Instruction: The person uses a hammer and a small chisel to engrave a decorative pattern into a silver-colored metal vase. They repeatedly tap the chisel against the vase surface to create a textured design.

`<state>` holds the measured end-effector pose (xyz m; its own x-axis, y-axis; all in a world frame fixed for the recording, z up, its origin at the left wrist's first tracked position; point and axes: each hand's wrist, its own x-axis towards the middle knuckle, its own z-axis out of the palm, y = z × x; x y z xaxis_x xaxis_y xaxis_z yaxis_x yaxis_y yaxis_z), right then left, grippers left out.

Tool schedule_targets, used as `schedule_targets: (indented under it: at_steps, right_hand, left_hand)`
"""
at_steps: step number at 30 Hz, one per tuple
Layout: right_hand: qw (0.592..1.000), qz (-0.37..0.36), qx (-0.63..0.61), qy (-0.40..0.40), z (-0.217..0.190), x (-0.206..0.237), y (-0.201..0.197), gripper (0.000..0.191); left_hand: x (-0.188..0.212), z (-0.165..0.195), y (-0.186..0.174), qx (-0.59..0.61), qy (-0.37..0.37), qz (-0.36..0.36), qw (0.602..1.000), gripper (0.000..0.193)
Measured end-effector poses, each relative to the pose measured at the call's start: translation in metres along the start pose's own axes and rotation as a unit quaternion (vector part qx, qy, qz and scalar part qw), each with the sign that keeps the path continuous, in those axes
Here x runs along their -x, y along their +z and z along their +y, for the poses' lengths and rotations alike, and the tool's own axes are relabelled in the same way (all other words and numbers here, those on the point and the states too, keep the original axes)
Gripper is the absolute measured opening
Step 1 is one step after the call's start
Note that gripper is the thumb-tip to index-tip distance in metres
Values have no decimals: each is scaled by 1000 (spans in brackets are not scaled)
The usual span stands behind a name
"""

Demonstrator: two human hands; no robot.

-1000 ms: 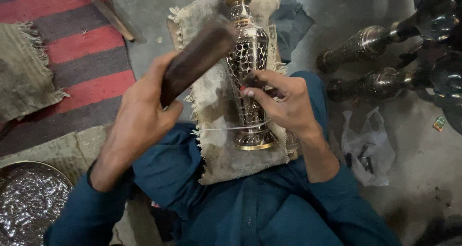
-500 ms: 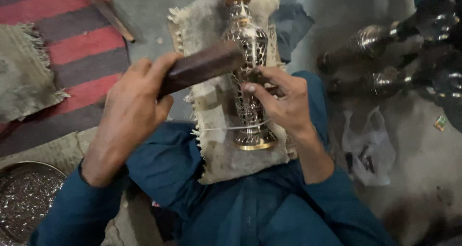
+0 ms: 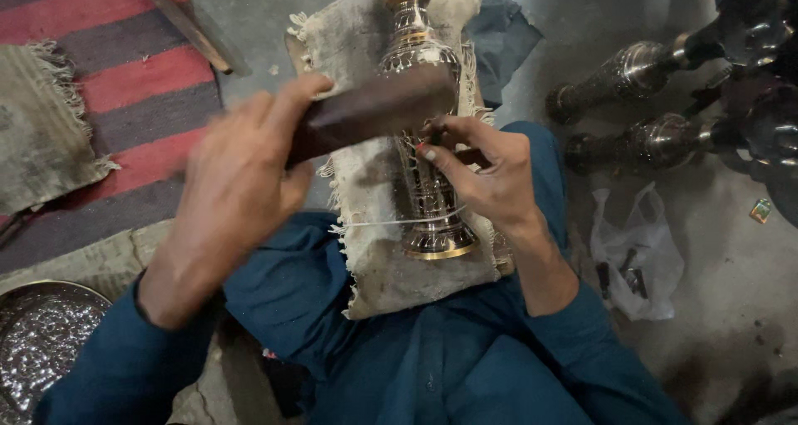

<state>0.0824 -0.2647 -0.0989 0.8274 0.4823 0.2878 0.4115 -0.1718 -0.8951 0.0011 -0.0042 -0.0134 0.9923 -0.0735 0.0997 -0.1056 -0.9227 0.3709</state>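
Gripping a dark brown wooden block (image 3: 370, 113), the left hand (image 3: 237, 192) holds it over an ornate silver-and-gold metal vase (image 3: 424, 151) lying on a frayed beige cloth pad (image 3: 374, 259) across the lap. The right hand (image 3: 490, 176) pinches a small dark tool (image 3: 465, 155) in narrow fingers against the vase's middle. Similar dark metal vases (image 3: 640, 101) lie on the floor, right.

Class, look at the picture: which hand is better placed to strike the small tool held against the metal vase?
Left. The left hand holds the wooden block just above the tool; the right hand pinches that tool against the metal vase.
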Motion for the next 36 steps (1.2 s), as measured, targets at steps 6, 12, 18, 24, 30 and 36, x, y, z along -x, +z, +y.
schedule_targets:
  at_steps: [6,12,18,24,30,36]
  right_hand:
    - [1000,-11,-2,-25,2,-1,-2,24]
    - [999,-1,-16,-29,6,1,-2,28]
    - [999,-9,-22,-38,9,1,-2,27]
    - [999,4,-29,-22,8,1,-1,29]
    - [999,4,0,-36,6,1,-1,25]
    - [999,-7,-52,-10,7,2,0,25]
  left_hand:
    - [1,2,-1,60,14,26,998,58]
    - [-2,2,-1,114,11,24,993,57]
    - [-5,0,0,134,-19,4,991,59]
    - [-3,-1,-1,130,38,51,990,60]
    - [-8,-3,3,99,-1,5,995,62]
    - [-6,-2,-1,100,4,21,995,61]
